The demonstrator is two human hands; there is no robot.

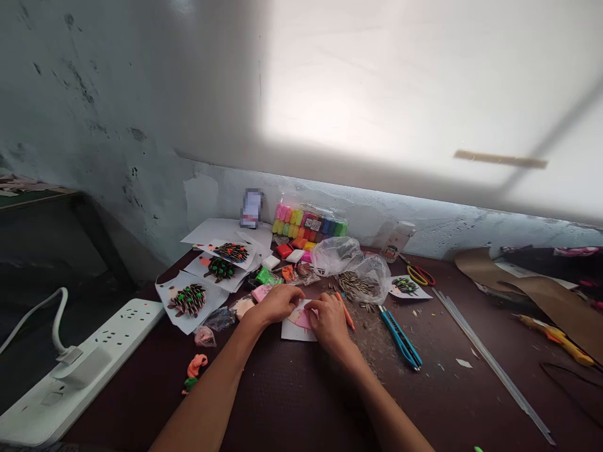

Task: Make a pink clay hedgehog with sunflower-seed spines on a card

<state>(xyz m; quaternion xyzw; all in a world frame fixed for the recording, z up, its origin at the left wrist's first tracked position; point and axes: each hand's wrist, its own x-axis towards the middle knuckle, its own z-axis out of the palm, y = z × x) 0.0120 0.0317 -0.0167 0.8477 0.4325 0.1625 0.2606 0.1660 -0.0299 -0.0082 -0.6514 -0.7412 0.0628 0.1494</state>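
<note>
A small white card (293, 331) lies on the dark table before me, with a flat layer of pink modelling clay (300, 318) on it. My left hand (281, 302) is closed, fingers bent together at the card's upper left edge; what is between its fingertips is too small to tell. From the right, my right hand (330, 320) is closed, with thumb and bent fingers on the pink clay, covering part of it. An orange pen-like tool (346, 311) lies just beside the right hand. Bagged pale clay (243, 307) sits close to the left wrist.
Seed-covered hedgehog cards (188, 301) lie at left. Behind are clay packs (311, 225) and a bag of striped seeds (355, 284). Blue-handled pliers or scissors (400, 339), yellow-red scissors (420, 275), clear sticks (490, 361) and a glue gun (558, 339) lie right; a power strip (89, 370) left.
</note>
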